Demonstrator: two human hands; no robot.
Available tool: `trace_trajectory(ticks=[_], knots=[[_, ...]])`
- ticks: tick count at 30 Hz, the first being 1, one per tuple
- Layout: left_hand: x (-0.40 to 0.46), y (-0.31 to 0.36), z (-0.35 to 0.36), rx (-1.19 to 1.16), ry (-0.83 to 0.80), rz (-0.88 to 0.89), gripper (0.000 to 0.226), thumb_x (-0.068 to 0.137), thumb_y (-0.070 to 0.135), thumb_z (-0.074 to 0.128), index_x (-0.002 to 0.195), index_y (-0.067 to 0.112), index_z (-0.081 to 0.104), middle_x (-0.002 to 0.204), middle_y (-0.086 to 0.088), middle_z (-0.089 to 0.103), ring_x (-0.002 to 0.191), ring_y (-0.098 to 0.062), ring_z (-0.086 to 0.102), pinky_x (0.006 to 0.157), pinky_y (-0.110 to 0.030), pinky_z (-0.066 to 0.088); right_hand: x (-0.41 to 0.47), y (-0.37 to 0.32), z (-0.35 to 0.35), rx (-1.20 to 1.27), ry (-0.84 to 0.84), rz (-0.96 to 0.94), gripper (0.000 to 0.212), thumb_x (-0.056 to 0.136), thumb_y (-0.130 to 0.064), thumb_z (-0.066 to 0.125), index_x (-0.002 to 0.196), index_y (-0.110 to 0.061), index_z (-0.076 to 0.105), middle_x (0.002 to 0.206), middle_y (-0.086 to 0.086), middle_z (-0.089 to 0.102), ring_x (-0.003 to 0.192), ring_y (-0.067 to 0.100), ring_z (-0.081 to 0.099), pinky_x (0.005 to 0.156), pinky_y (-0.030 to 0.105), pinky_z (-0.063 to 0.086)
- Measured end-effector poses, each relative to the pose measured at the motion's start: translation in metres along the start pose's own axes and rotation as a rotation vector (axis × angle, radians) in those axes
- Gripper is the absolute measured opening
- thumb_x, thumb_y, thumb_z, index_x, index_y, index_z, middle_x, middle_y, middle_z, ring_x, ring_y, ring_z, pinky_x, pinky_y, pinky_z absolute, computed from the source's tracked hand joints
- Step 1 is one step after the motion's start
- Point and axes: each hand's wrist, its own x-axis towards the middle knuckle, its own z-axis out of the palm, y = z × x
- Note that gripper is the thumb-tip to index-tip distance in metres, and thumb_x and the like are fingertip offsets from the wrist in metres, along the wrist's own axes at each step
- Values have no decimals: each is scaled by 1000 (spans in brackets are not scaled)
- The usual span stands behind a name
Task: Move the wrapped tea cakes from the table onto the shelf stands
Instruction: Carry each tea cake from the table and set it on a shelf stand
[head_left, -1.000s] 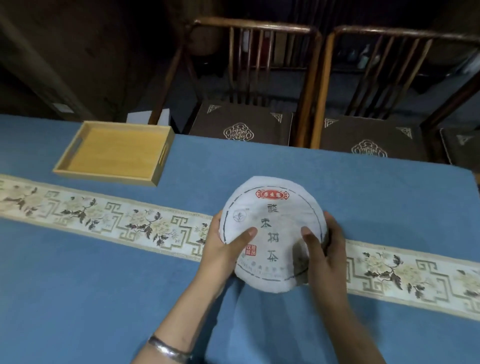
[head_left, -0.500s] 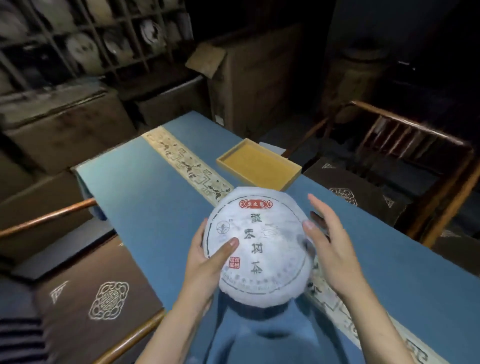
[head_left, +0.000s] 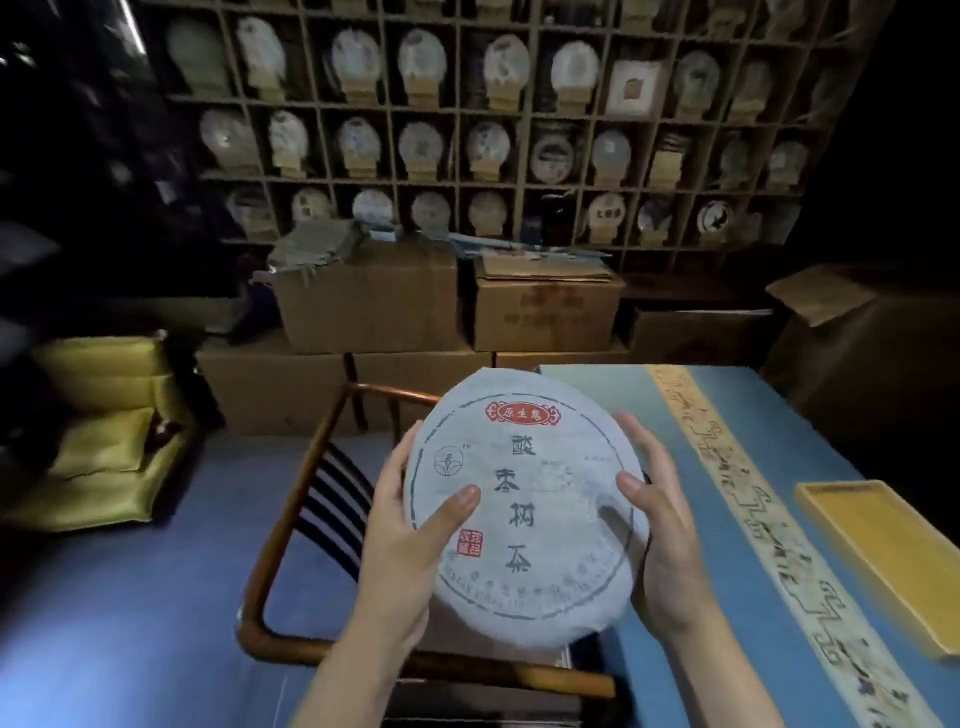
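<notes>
A round tea cake (head_left: 524, 499) wrapped in white paper with a red label and dark characters is held in the air between both hands, its face toward me. My left hand (head_left: 405, 545) grips its left edge with the thumb across the front. My right hand (head_left: 660, 530) grips the right edge, thumb on the front. Beyond, a tall gridded shelf (head_left: 524, 171) fills the wall, with several wrapped cakes upright on small wooden stands in its cells.
Stacked cardboard boxes (head_left: 374, 306) stand between me and the shelf. A wooden chair (head_left: 291, 525) is below the cake. The blue table (head_left: 737, 545) with its patterned runner lies at the right, bearing a yellow wooden tray (head_left: 883, 551). Yellow cushions (head_left: 104, 415) sit at the left.
I have lifted the cake off the table and turned left from the table toward the shelf. My right hand, briefly off the cake, grips its right edge again.
</notes>
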Motion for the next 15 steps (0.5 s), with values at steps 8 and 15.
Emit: trace_trajectory(ticks=[8,15], knots=[[-11,117,-209,78,360,259,73,67,32,85,132,42,53,127,3,67,115,-20,66,84,-44,59,27,62,255,35,-280,0,51,81,-32,66,130,-40,56,125,-7,67,114,17,65,82,30,58],[-18,190,-336,101,665,469,75,66,29,85,133,38,52,120,9,69,108,-11,68,74,-30,60,26,86,397,-439,-345,-125,72,70,-84,51,135,-73,21,148,-24,38,129,-5,41,102,37,40]])
